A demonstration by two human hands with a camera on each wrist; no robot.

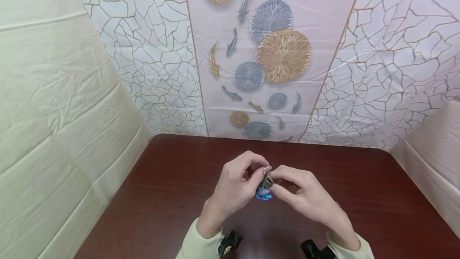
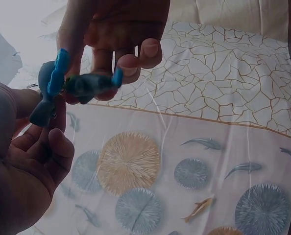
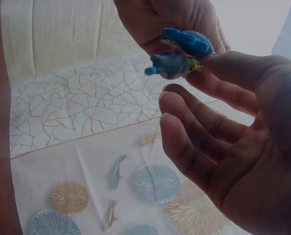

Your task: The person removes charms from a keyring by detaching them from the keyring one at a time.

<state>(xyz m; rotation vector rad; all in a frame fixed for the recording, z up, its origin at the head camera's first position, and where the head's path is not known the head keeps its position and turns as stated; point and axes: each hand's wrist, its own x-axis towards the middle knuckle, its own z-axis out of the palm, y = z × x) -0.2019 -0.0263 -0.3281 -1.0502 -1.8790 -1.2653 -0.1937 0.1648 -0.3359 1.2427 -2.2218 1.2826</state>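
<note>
Both hands meet over the table, holding a small keychain with blue charms (image 1: 264, 195). My left hand (image 1: 233, 183) pinches it near its metal ring (image 1: 265, 170) between thumb and forefinger. From the other side, my right hand (image 1: 305, 193) pinches a dark part (image 1: 268, 182) of it with thumb and forefinger. Two charm pieces show in the right wrist view: one with a bright blue scalloped edge (image 3: 187, 41), the other a grey-blue figure (image 3: 170, 66) with a light blue tip. Fingers hide how the ring and charms join.
A dark red-brown table (image 1: 161, 195) lies below the hands. Behind it hangs a patterned cloth (image 1: 230, 99) with fish and round motifs; pale fabric (image 1: 72, 111) covers the left side. Black wrist straps (image 1: 230, 242) show at the sleeves.
</note>
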